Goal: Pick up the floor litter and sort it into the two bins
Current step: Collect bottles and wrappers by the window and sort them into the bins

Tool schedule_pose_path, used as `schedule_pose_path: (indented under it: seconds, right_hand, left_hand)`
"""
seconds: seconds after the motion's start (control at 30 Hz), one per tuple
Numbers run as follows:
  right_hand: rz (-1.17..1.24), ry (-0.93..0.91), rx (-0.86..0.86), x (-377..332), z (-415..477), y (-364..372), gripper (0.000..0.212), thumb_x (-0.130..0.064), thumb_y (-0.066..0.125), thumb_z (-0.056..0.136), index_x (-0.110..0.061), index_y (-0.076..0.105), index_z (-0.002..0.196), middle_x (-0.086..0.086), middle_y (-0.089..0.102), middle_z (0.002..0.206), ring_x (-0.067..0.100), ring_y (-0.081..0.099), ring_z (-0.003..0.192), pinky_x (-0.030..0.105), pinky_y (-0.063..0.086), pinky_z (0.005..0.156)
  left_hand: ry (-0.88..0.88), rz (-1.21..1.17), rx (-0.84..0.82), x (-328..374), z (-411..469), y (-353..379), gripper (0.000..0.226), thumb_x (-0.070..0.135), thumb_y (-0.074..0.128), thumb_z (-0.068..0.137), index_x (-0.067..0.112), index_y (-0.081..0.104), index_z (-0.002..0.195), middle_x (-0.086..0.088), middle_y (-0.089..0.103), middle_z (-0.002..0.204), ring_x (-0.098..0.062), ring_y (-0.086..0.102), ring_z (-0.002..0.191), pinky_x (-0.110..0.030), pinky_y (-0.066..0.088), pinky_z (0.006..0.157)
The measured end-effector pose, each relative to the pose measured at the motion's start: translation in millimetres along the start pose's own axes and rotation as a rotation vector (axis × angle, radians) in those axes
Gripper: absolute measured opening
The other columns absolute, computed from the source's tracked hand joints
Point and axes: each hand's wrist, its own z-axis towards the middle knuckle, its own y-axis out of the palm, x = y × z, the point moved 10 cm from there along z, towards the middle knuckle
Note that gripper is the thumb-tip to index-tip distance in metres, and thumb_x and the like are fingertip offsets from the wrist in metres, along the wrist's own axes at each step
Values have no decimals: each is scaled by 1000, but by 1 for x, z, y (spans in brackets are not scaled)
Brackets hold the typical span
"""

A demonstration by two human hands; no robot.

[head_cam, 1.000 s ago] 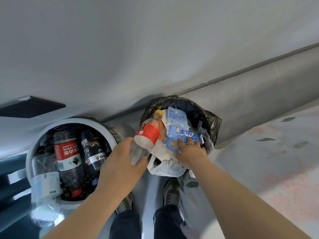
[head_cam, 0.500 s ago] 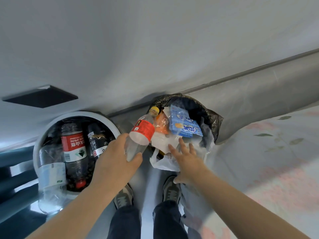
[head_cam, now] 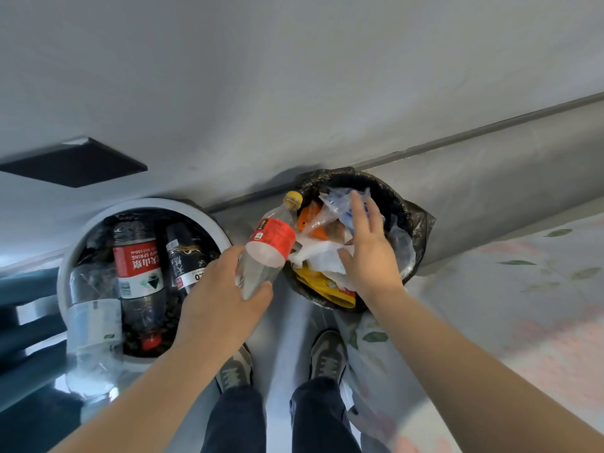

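Left hand (head_cam: 222,295) grips a clear, red-labelled plastic bottle (head_cam: 271,238); right hand (head_cam: 369,256), fingers spread wide, is over the black-bagged round bin (head_cam: 421,223).

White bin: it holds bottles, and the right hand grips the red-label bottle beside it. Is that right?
No. The head view shows the left hand gripping the red-label bottle beside the white bin, which does hold bottles; the right hand is open above the black bin.

My left hand (head_cam: 222,302) and right hand (head_cam: 369,256) are bare, and the forearms (head_cam: 457,371) also. I wear dark navy trousers (head_cam: 235,420) and grey-green sneakers (head_cam: 327,348) with pale laces (head_cam: 330,367).
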Motion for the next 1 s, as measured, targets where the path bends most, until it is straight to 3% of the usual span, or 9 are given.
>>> schedule_pose_path:
  seconds: [0.03, 0.1, 0.2, 0.3, 0.47, 0.53, 0.73, 0.9, 1.0]
  right_hand:
    - [-84, -44, -62, -4, 1, 13, 103, 2, 59, 86, -43, -8, 149, 4, -9, 161, 23, 62, 87, 30, 51, 62]
    - [-235, -79, -197, -1, 4, 43, 107, 11, 52, 83, -45, -11, 149, 4, -21, 159, 25, 60, 99, 28, 49, 63]
    - [-353, 0, -331, 17, 15, 69, 102, 15, 46, 82, -38, -5, 152, 5, -21, 159, 30, 55, 112, 29, 47, 71]
    - [-427, 42, -443, 28, 26, 86, 85, -2, 52, 91, -32, 3, 154, 7, -13, 161, 33, 57, 117, 37, 53, 87]
    - [-424, 135, -556, 41, 29, 92, 74, -18, 50, 97, -33, 6, 153, 6, -12, 161, 31, 54, 123, 38, 49, 92]
    - [-388, 149, -535, 37, 24, 82, 71, -21, 51, 97, -33, 9, 153, 8, -9, 161, 30, 54, 123, 37, 49, 92]
    - [-193, 42, -318, 1, -11, 18, 70, -30, 62, 90, -29, 25, 150, 4, 37, 148, 25, 49, 125, 38, 49, 94]
    - [-135, 30, -262, -25, -44, -21, 61, -35, 65, 88, -25, 40, 143, -2, 39, 148, 22, 39, 133, 38, 41, 105]
    - [-150, 26, -260, -44, -60, -35, 57, -37, 65, 87, -24, 45, 139, -2, 42, 145, 21, 39, 134, 38, 41, 103]
  left_hand:
    - [-5, -1, 3, -1, 2, 1, 49, 38, 63, 81, 34, 43, 125, 10, 56, 105, -15, 57, 90, -30, 39, 70]
    - [-6, 1, 11, -4, 7, 2, 48, 39, 63, 80, 35, 43, 124, 12, 56, 105, -13, 57, 89, -29, 38, 69]
    - [10, -6, 15, -6, 12, 2, 46, 40, 64, 80, 38, 43, 121, 15, 55, 103, -8, 58, 86, -28, 40, 70]
    - [29, -15, 16, -7, 17, 1, 47, 41, 64, 79, 40, 43, 122, 16, 54, 105, -4, 57, 83, -26, 42, 70]
    - [27, -9, 21, -8, 20, -2, 50, 40, 64, 79, 39, 42, 124, 15, 55, 108, -3, 57, 82, -27, 40, 68]
    - [26, 0, 15, -9, 18, -3, 52, 40, 64, 79, 38, 42, 127, 15, 55, 110, -5, 58, 85, -27, 40, 70]
    - [28, 12, 9, -5, -5, -19, 51, 42, 65, 78, 39, 43, 124, 13, 59, 108, -12, 59, 91, -30, 43, 71]
    - [23, -11, 29, -4, -31, -43, 44, 39, 66, 78, 39, 46, 118, 12, 59, 101, -10, 57, 83, -28, 38, 66]
    - [6, -6, 32, -7, -49, -60, 42, 37, 65, 80, 37, 46, 117, 12, 58, 101, -12, 56, 81, -28, 37, 65]
